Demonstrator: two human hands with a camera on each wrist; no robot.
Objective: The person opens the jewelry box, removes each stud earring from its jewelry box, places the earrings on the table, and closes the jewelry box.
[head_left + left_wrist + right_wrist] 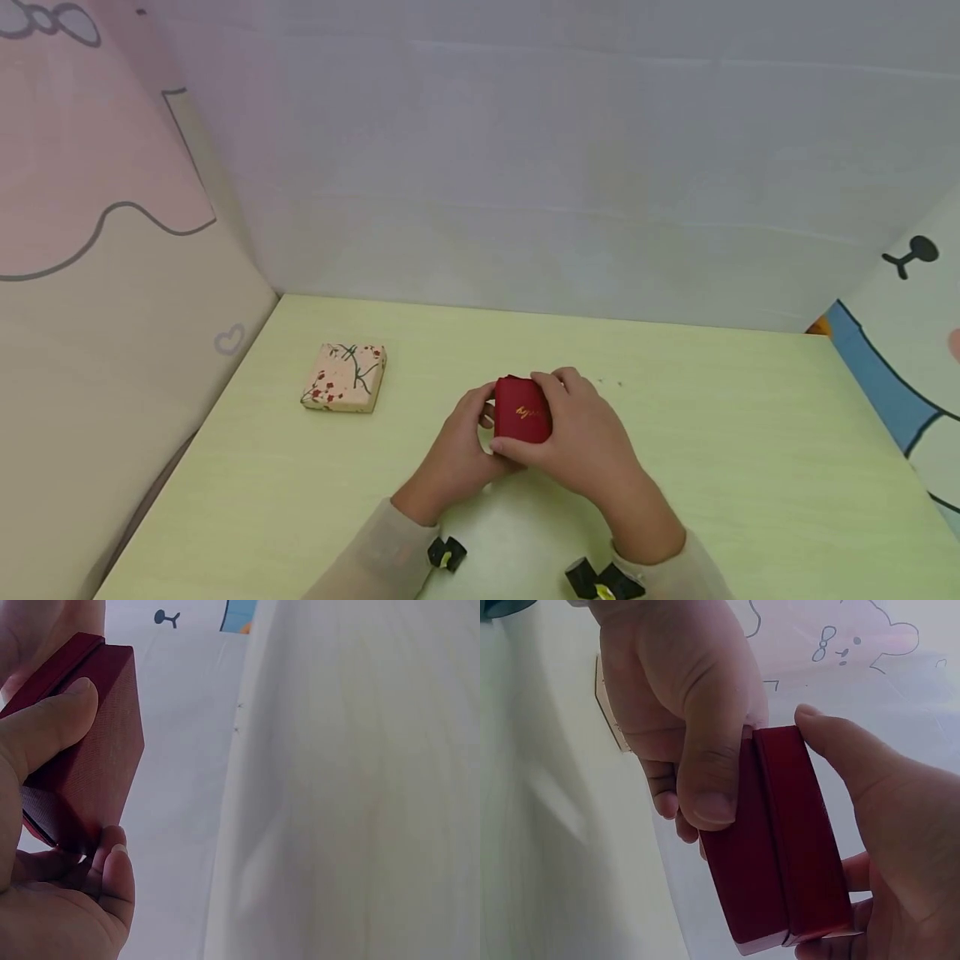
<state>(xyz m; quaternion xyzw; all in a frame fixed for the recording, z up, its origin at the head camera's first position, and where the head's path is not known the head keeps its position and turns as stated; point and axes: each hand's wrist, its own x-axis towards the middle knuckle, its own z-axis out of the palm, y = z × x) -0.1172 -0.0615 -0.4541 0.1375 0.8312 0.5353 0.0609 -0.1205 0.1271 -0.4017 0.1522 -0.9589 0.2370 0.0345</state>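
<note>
Red, gold-lettered rectangular box point(517, 410): left hand point(459, 454) grips its lower part, right hand point(587, 435) its upper part, presumably to steady both.

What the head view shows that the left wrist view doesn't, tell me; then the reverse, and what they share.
Only the head view shows the floral box on the tabletop and the gold lettering on the red box. Only the left wrist view shows the seam along the red box's side. Both show the red box, the left hand holding it, some of the right hand, and the tabletop.
</note>
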